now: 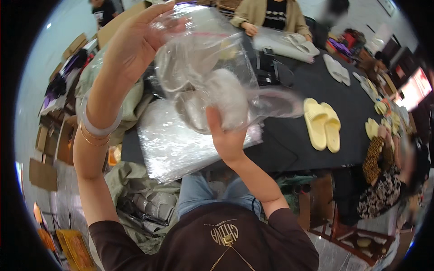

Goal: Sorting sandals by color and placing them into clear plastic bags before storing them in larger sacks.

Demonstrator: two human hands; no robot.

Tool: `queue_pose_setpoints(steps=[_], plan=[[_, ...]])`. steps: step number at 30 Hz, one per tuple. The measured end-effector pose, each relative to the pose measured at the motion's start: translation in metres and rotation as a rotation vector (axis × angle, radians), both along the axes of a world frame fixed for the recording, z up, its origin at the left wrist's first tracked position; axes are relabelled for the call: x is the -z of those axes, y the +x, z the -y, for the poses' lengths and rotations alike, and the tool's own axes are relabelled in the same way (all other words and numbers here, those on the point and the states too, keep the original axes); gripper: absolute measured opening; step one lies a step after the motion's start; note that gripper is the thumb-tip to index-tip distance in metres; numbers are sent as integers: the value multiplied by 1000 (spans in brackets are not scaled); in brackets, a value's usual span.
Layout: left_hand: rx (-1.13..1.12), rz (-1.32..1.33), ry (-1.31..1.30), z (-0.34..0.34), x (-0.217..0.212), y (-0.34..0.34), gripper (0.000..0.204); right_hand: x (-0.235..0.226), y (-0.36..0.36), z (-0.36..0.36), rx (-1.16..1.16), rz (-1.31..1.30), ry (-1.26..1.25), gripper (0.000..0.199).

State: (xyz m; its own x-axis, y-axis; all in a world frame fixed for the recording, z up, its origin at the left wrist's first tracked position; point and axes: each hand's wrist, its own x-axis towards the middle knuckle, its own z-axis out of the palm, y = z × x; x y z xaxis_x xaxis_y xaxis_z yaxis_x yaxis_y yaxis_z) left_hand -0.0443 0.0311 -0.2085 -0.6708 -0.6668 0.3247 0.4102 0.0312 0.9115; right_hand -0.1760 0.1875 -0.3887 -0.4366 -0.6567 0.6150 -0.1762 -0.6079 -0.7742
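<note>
Pale slippers (228, 97) seem already inside the clear bag (205, 43), which the left hand (147, 38) and right hand (229, 142) both grasp, while yellow slippers (326, 125) lie unbagged on the desk (282, 147)

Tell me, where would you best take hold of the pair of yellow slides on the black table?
Probably by the wide straps of the yellow slides, coming from the person's side: fingers under the arches, thumb on top. The slides lie side by side, soles down on the black table, with their open heel ends toward the person.
</note>
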Motion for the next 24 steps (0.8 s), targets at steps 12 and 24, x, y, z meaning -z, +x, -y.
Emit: queue_pose_setpoints(steps=[12, 24], plan=[[-650, 473, -938, -101, 149, 12, 26, 62, 2, 24, -462, 1364, 304, 39], [-880, 1017, -470, -121, 304, 99, 59, 69, -35, -58, -503, 1258, 775, 40]])
